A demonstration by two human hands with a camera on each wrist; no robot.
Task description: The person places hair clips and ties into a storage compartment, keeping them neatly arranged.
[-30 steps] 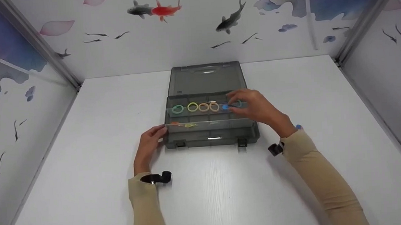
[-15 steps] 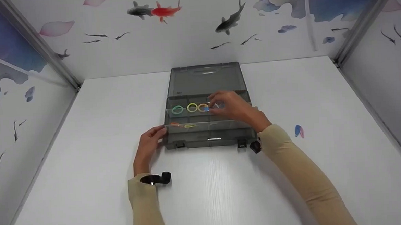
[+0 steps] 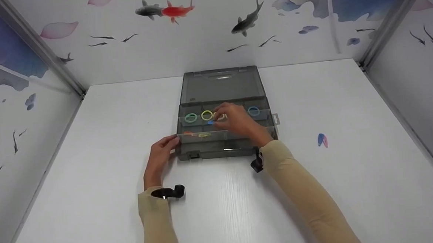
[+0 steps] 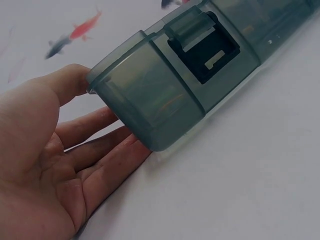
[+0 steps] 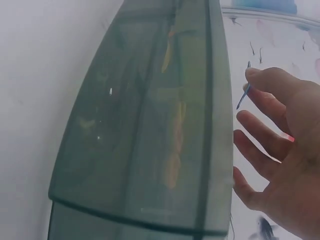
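Note:
In the head view my right hand [image 3: 235, 120] pinches a blue hair clip [image 3: 210, 122] between thumb and index finger, over the middle row of a grey see-through compartment box [image 3: 236, 152]. The right wrist view shows the clip [image 5: 242, 100] edge-on, the other fingers loosely bent. My left hand [image 4: 60, 150] rests against the box's left side near the front corner, thumb at the rim and fairly straight fingers lower down. An orange clip [image 3: 188, 133] and a yellow clip [image 3: 204, 135] lie in the middle row. Part of that row is hidden behind my right hand.
Rings like hair ties fill the back row, among them a green ring [image 3: 191, 118], a yellow ring [image 3: 207, 115] and a blue ring [image 3: 253, 111]. The box lid [image 3: 222, 85] lies back. A blue clip [image 3: 321, 139] and a pink clip [image 3: 325, 141] lie on the right.
My right hand has moved left across the box with the blue hair clip, from the right-hand compartments to near the yellow ring. My left hand has stayed at the box's side.

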